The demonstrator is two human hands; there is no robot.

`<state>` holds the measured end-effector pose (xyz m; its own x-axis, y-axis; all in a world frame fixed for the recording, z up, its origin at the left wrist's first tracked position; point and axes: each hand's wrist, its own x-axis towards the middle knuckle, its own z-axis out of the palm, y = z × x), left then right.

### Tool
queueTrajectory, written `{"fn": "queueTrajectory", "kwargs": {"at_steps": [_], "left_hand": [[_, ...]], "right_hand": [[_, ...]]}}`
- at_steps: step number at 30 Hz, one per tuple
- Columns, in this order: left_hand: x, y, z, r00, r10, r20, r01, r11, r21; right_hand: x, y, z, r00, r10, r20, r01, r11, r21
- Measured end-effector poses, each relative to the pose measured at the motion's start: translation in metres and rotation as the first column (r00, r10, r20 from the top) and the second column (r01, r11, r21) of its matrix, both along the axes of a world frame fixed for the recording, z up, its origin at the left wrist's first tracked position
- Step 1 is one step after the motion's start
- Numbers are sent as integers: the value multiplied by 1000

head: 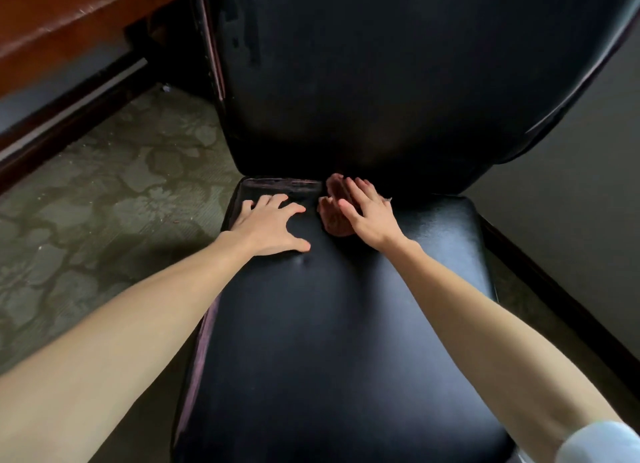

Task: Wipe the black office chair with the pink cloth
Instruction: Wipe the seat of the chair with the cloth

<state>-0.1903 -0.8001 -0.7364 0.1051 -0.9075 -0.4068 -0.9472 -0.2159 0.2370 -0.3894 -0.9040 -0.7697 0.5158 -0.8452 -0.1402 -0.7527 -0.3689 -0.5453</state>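
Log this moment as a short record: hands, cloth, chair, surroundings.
left hand: fingers spread, flat on the rear left of the seat
right hand: fingers straight, pressing on the pink cloth
pink cloth: bunched under the right hand, at the crease where seat meets backrest
seat: black, glossy, worn along its left edge
floor: patterned carpet
upper left: wooden furniture

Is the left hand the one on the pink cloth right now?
No: the right hand lies on the pink cloth, while the left hand rests spread on the bare seat.
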Motion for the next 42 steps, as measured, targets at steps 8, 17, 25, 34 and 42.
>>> {"fn": "queueTrajectory", "kwargs": {"at_steps": [8, 17, 25, 34, 42], "left_hand": [[-85, -57, -15, 975, -219, 35, 221, 964, -148], [-66, -69, -34, 982, -172, 83, 182, 974, -132], [10, -28, -43, 987, -5, 163, 36, 982, -187], [-22, -49, -46, 993, -96, 70, 111, 955, -276], [50, -25, -59, 989, 40, 141, 3, 957, -290]], "right_hand": [[-50, 22, -22, 923, -375, 86, 384, 912, -146], [-49, 20, -35, 912, -368, -182, 327, 919, -220], [-28, 19, -24, 913, -335, -234, 284, 931, -228], [-5, 29, -30, 940, -262, -220, 216, 953, -211], [1, 30, -30, 945, -233, -228, 180, 957, -229]]}}
